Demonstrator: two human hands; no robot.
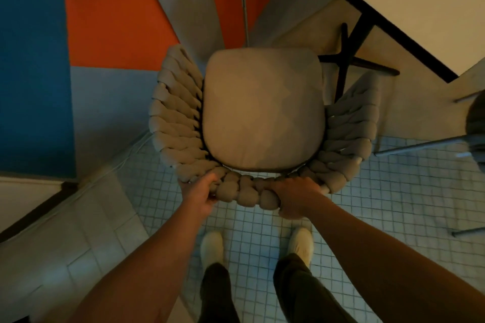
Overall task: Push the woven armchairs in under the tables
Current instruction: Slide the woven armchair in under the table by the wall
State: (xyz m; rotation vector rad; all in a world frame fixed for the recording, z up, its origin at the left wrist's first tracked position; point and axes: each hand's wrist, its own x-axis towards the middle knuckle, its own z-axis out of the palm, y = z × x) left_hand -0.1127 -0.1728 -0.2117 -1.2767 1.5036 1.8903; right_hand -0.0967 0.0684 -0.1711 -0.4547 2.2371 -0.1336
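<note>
Both hands grip the padded back rim of the woven armchair [178, 123]: the left hand [200, 195] wraps the rim's left end, the right hand [298, 198] closes over it just right of centre. The chair's seat holds a plain cushion [262, 107]. The chair stands out on the tiled floor [393, 204], not under the table [409, 2], whose dark cross-shaped base [346, 60] sits just beyond the chair's right arm. A second chair's metal legs [420, 145] stand at the right edge.
</note>
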